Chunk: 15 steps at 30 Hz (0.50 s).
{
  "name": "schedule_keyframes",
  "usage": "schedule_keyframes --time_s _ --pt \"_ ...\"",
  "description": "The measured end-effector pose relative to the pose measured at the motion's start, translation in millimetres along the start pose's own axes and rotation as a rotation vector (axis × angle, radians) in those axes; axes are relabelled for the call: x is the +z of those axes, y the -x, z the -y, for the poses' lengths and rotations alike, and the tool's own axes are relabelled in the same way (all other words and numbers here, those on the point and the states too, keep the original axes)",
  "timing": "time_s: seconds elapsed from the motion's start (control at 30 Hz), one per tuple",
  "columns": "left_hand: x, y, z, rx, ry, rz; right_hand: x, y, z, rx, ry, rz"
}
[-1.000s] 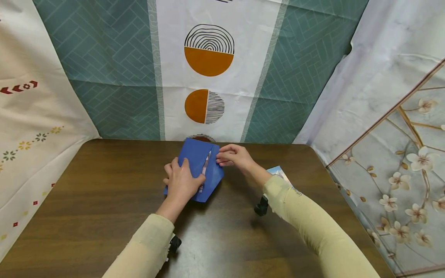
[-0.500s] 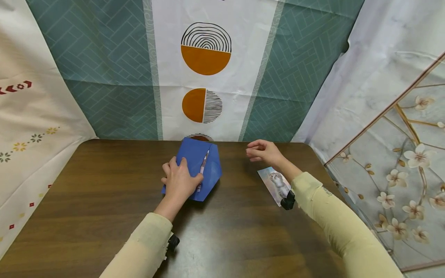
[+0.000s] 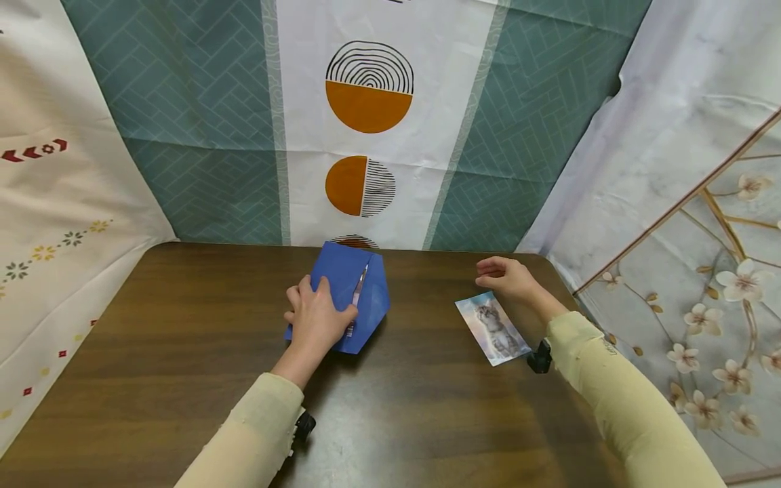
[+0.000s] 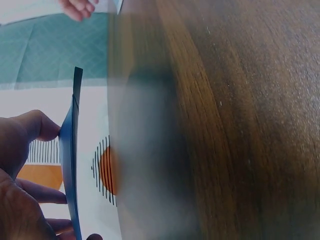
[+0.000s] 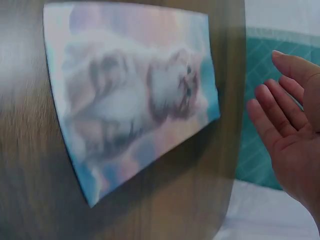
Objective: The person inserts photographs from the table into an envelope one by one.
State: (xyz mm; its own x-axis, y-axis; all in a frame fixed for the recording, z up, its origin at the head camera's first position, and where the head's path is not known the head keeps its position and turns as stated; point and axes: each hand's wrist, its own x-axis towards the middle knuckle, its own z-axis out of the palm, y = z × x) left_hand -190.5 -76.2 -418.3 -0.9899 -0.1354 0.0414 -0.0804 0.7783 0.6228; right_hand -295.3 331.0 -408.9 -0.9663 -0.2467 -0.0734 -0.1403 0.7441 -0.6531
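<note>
A blue paper envelope [image 3: 375, 305] is held slightly off the table by my left hand [image 3: 314, 315]. The left wrist view shows the envelope [image 4: 69, 155] edge-on, pinched between the thumb and curled fingers. Along its face runs a narrow slit with a pale patterned strip showing inside. My right hand [image 3: 509, 278] hovers just beyond the far end of a picture card [image 3: 493, 329] with a kitten on it. In the right wrist view its fingers are loosely extended, hold nothing, and stay apart from the card [image 5: 130, 95], whose ends curve up a little.
Both objects are over a dark wooden table [image 3: 421, 407]. A patterned cloth [image 3: 427, 135] hangs behind its far edge. Floral fabric [image 3: 702, 325] is at the right side, cream fabric [image 3: 61, 203] at the left. A small black wrist camera [image 3: 539, 357] sits beside the card's near corner.
My right hand has left the envelope's right edge and moved right to the kitten card, uncovering it. The left hand keeps the envelope in about the same place.
</note>
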Motion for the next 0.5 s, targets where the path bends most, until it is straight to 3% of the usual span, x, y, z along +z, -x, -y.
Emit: schedule_keyframes --time_s 0.5 --pt "-0.4 1.0 -0.3 -0.013 -0.006 0.013 -11.3 12.2 -40.5 0.022 0.116 0.015"
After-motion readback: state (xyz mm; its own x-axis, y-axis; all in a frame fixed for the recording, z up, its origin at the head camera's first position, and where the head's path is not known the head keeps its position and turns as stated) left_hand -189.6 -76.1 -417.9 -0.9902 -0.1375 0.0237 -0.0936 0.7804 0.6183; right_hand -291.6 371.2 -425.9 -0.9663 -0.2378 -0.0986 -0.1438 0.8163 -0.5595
